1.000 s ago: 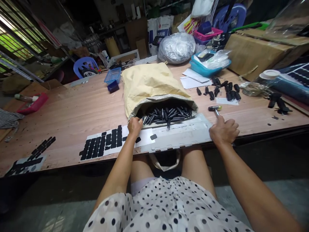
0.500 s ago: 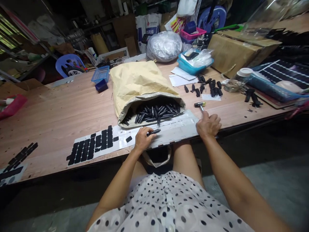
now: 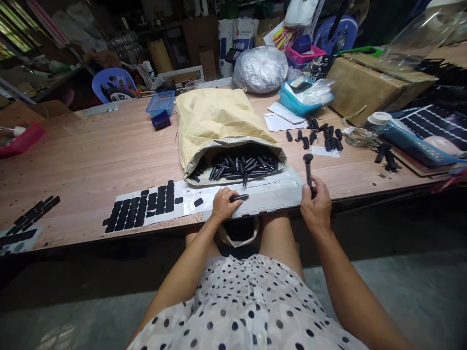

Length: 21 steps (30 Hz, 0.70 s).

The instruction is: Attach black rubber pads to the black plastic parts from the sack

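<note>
My left hand (image 3: pixel 223 205) is closed on a slim black plastic part (image 3: pixel 238 198) and rests it on the white backing sheet (image 3: pixel 270 193) at the table's front edge. My right hand (image 3: pixel 315 209) is wrapped round the handle of a small hammer (image 3: pixel 308 167), holding it upright above the sheet's right end. Just behind the hands lies a yellow paper sack (image 3: pixel 219 124) on its side, its open mouth full of several black parts (image 3: pixel 241 166). Left of my left hand, black rectangular pads (image 3: pixel 144 212) sit in rows on the same sheet.
A wooden table (image 3: pixel 91 160) carries loose black parts (image 3: pixel 321 136), papers, a teal tray (image 3: pixel 304 99) and a cardboard box (image 3: pixel 368 82) at right. A blue basket (image 3: pixel 160 103) stands behind the sack. More black pads (image 3: pixel 27 223) lie at far left.
My left hand took a black part from the sack's mouth and brought it down onto the sheet. My right hand lifted the hammer from lying on the table to upright.
</note>
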Tool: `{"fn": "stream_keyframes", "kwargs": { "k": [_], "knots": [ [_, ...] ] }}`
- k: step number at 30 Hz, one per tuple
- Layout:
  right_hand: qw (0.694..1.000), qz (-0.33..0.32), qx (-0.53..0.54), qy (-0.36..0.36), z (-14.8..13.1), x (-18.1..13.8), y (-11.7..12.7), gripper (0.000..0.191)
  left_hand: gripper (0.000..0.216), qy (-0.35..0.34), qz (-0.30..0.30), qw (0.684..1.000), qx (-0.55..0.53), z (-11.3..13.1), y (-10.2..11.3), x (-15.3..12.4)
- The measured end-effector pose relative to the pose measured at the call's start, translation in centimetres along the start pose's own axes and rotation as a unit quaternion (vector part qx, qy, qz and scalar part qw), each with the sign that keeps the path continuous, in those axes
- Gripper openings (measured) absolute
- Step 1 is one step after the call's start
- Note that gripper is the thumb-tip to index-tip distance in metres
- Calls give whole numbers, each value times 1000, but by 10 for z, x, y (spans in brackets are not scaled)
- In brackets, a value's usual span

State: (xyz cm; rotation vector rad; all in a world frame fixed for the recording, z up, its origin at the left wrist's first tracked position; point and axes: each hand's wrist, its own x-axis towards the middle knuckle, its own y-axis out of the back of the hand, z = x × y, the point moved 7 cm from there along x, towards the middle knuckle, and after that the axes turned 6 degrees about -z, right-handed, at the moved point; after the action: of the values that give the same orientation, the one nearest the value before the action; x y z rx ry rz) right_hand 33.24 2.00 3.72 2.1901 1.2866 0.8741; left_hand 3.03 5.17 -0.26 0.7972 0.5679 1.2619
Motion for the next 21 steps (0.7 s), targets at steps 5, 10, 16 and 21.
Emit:
{"fn": "stream_keyframes", "kwargs": {
  "k": [5, 10, 16, 21],
  "knots": [
    [975, -163, 110, 101, -49, -80, -37, 43, 9, -3, -5, 1000, -16, 1, -1, 1],
    [958, -196, 82, 192, -77, -110, -54, 45, 9, 3, -5, 999, -38, 1, -3, 2],
    [960, -184, -13, 209, -81, -112, -53, 46, 8, 7, -6, 999, -53, 5, -5, 3],
    [960, -205, -35, 186, -77, -107, -54, 47, 7, 18, -5, 998, -59, 5, -5, 3]
  ]
}}
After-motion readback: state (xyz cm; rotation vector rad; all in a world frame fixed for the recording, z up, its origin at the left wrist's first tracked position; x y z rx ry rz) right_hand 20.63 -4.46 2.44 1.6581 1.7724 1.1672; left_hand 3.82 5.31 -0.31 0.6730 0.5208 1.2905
